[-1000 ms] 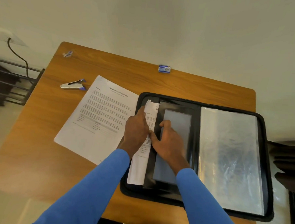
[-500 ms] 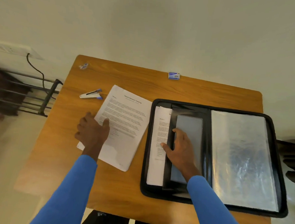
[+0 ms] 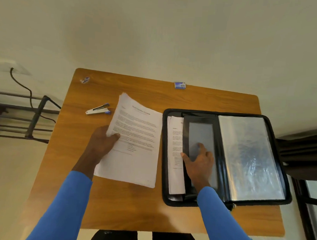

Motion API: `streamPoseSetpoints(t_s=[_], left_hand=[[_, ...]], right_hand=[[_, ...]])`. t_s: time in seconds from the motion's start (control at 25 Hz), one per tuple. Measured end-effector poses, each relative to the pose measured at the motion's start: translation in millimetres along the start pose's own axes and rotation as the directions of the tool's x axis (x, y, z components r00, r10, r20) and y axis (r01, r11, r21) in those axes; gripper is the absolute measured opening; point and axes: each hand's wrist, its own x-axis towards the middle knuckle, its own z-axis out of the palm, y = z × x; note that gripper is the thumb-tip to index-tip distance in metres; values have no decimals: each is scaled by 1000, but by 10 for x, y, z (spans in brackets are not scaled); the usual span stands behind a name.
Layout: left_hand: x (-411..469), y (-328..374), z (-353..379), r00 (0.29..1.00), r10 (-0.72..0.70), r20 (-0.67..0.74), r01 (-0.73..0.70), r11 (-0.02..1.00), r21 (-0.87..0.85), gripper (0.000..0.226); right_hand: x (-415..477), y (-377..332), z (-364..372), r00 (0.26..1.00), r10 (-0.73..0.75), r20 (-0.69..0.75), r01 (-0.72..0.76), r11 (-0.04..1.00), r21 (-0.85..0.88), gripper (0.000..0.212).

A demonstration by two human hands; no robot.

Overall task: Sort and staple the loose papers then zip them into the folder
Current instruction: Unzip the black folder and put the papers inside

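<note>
We cannot read the blurred print on the paper stack (image 3: 134, 166), and the pocket (image 3: 187, 126) of the folder (image 3: 209, 113) hides most of the tucked sheets (image 3: 174, 175).

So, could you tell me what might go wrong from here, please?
The left grip holds the paper stack by one edge, so its fanned sheets may slip or splay. The right grip presses the folder flap; if it lets go, the tucked pages could catch. The stapler lies apart, so stapling may get skipped.

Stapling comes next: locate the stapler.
In the head view the stapler lies on the table, far left, just left of the paper stack held by the left hand.
</note>
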Motion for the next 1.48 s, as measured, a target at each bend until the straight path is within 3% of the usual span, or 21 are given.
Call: streamPoseSetpoints(t_s=[0.08,0.2,0.36,0.56,0.64,0.84,1.04,1.24,1.32,1.4,1.48], left_hand=[[-171,149,-141,994,92,-52,-101,974,-204,22],[-325,343,-185,983,173,-66,-183,850,-494,26],[-253,277,242,993,106,-49,-115,832,-542,31],[-316,0,880,989,93,-114,-131,911,-391,41],[-383,-101,1112,988,104,-114,-133,949,-285,49],[-626,-269,1584,988,114,102,-107,992,-69,49],[-418,-307,1573,962,30,272,-27,1000,-14,44],[-228,-13,1794,925,12,380,-67,989,132,42],[-274,80,1984,938,21,347,-93,977,192,45],[-342,114,2054,983,76,166,-113,968,226,60],[-332,123,2033,978,207,-16,-195,943,270,76]], right_hand=[[-16,14,3,1000,13,13,-13,1000,-23,83],[-4,-55,-2,999,13,51,-12,1000,-19,77],[-13,-99,14,1000,1,6,-2,999,49,53],[11,-124,-202,992,128,18,-128,964,233,16],[0,-96,-323,988,150,30,-152,943,297,12],[-7,-83,-501,994,98,40,-106,946,308,12],[8,-55,-580,996,53,67,-71,945,321,13],[-29,-21,-548,995,-9,96,-23,944,329,12],[-22,39,-529,992,-79,100,37,931,363,11],[25,175,-541,975,-205,86,162,920,356,10],[143,367,-583,955,-297,-15,295,939,178,23]])
